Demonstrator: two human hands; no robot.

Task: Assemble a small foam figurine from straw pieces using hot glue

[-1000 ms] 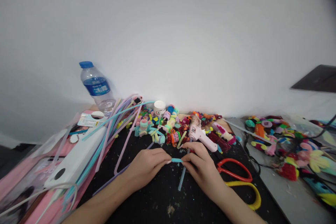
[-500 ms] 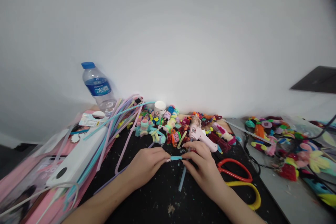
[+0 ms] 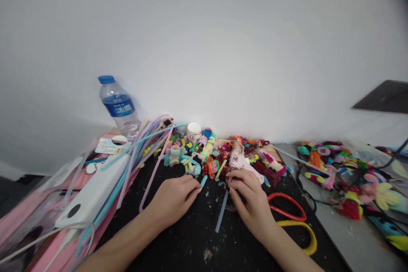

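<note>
My left hand [image 3: 174,197] rests on the black mat [image 3: 178,242] and pinches a short light-blue pipe cleaner piece [image 3: 203,181] between its fingertips. My right hand [image 3: 250,197] has its fingers curled around the handle end of the pink glue gun [image 3: 242,162], which lies among the craft pieces. A pale blue stick [image 3: 221,217] lies on the mat between my two hands.
Red and yellow scissors [image 3: 291,219] lie right of my right hand. Long pastel pipe cleaners [image 3: 140,153], a white box [image 3: 92,195] and a water bottle [image 3: 118,106] stand left. Heaps of colourful fuzzy craft pieces [image 3: 207,148] line the wall; another pile [image 3: 347,170] covers the grey table at the right.
My hands have parted: the left keeps the blue piece and moved back left, the right let go of it and reached up to the glue gun.
</note>
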